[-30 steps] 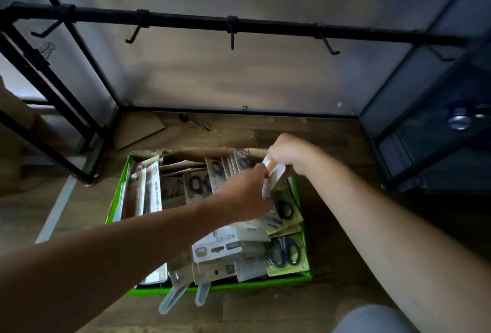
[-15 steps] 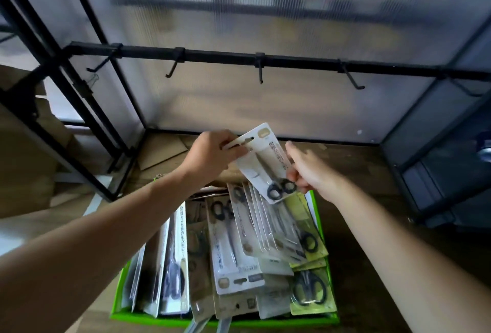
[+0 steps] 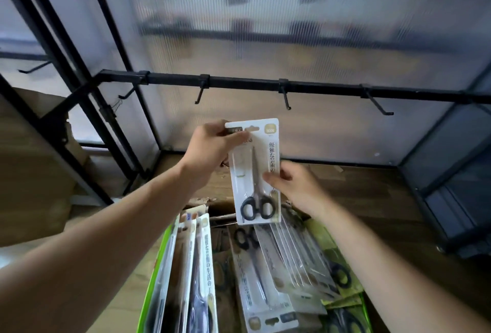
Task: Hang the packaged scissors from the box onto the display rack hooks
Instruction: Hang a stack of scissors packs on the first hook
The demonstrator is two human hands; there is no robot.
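Packaged scissors (image 3: 255, 170): upright in your hands, above the box (image 3: 152, 285), below the rack hooks (image 3: 285, 98).
Left hand (image 3: 210, 152): your thumb and fingers pinch the card's top corner.
Right hand (image 3: 297, 186): your fingers pinch its right edge.

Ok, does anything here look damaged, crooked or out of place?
Only minor things. The far cardboard edge of the green box looks torn and ragged, and the packs inside lean in loose, uneven fans. The held scissors pack is upright and looks intact, left hand pinching its top, right hand its side.
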